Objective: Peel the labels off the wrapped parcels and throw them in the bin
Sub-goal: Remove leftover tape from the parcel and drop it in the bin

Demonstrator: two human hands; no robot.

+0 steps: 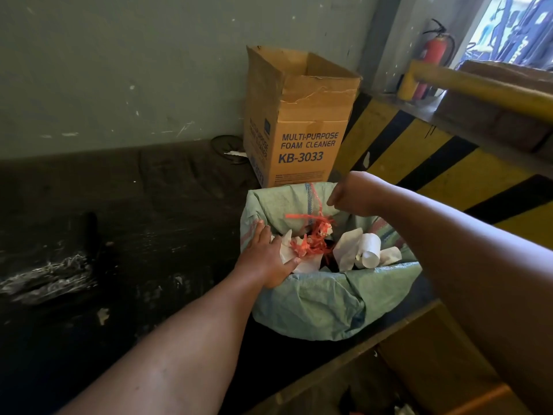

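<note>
White paper [302, 262] under flat left hand [269, 259]; right hand [351, 196] loosely curled, empty.

L hand [269, 259] flat, fingers spread; R hand [348, 196] loosely curled.

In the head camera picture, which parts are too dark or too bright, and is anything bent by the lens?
Head view: the floor at left is very dark and slightly smeared; the window at top right is overexposed; the yellow rail and the wall edges curve from wide-angle distortion; the bin and the left hand are evenly lit and sharp.
</note>
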